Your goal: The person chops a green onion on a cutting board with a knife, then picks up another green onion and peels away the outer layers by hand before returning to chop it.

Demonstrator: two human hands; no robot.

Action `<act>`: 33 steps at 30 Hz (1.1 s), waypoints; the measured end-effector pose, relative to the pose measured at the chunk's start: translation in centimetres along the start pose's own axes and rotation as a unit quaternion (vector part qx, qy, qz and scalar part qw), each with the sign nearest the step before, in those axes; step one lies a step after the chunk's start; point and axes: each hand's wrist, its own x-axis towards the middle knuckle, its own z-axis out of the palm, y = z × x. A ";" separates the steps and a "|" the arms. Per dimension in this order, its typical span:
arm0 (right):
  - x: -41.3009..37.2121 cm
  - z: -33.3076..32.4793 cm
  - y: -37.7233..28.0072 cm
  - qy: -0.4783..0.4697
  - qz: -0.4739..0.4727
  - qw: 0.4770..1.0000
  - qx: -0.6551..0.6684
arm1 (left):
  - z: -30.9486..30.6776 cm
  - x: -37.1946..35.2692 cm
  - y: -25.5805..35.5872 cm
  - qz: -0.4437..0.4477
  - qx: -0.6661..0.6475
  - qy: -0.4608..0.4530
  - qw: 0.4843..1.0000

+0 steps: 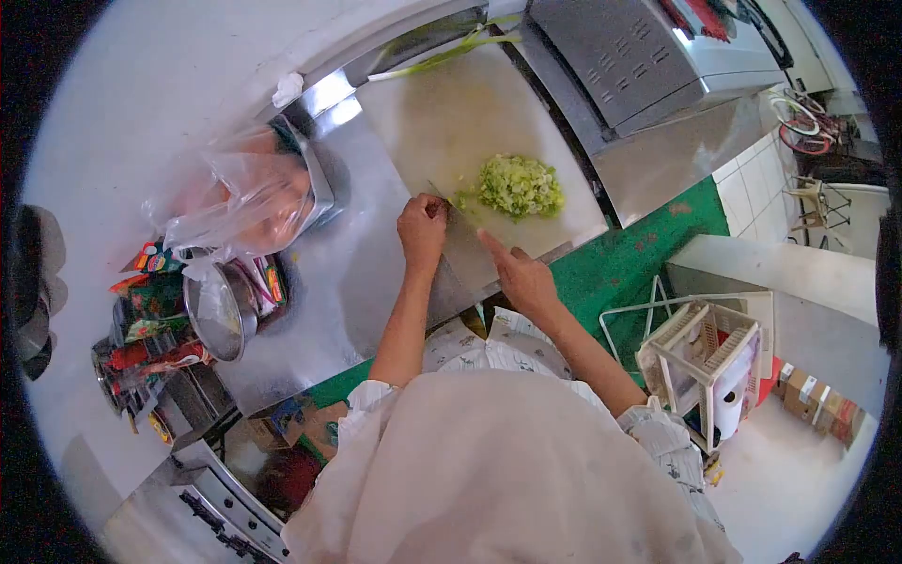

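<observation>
A white cutting board (pixel 413 113) lies on the metal counter, with a heap of chopped pale-green vegetable (pixel 521 186) on its right side. My right hand (pixel 526 280) is closed at the near end of a knife (pixel 457 209), its index finger stretched along it; the handle is hidden by the hand. My left hand (pixel 423 227) is at the board's left edge by the blade's tip, its fingers curled together. What those fingers hold, if anything, is too small to tell. Small green bits lie beside the blade. Long green stalks (pixel 442 61) rest across the board's far end.
Left on the counter (pixel 348 235) stand a metal container (pixel 319 179) under a clear plastic bag (pixel 235 197), a metal bowl (pixel 221 310) and several colourful packets (pixel 155 291). A grey metal appliance (pixel 625 66) stands at back right. A cream rack (pixel 705 348) is at lower right.
</observation>
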 end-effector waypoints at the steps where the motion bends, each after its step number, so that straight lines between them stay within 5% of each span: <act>1: -0.1 -0.1 0.0 0.003 0.001 1.000 0.000 | 0.1 -0.1 -0.2 0.001 -0.001 0.008 1.000; 5: -1.7 -1.1 0.1 -0.031 0.025 0.999 -0.018 | -0.1 -0.4 -0.1 -0.042 0.079 -0.006 0.996; 10: -2.2 -1.0 0.3 -0.050 0.061 0.997 0.008 | 0.2 -0.2 0.4 -0.003 0.032 -0.002 0.999; 18: -2.1 0.0 1.4 0.059 0.008 0.995 0.081 | 0.9 0.2 0.8 0.020 -0.006 0.007 1.000; 21: -2.3 -0.3 1.0 -0.006 0.026 0.999 0.035 | 1.0 0.1 0.5 0.030 0.008 0.007 0.999; 33: -1.9 -1.1 0.7 -0.016 0.035 0.999 0.009 | 0.9 0.4 0.6 0.021 -0.006 0.022 1.000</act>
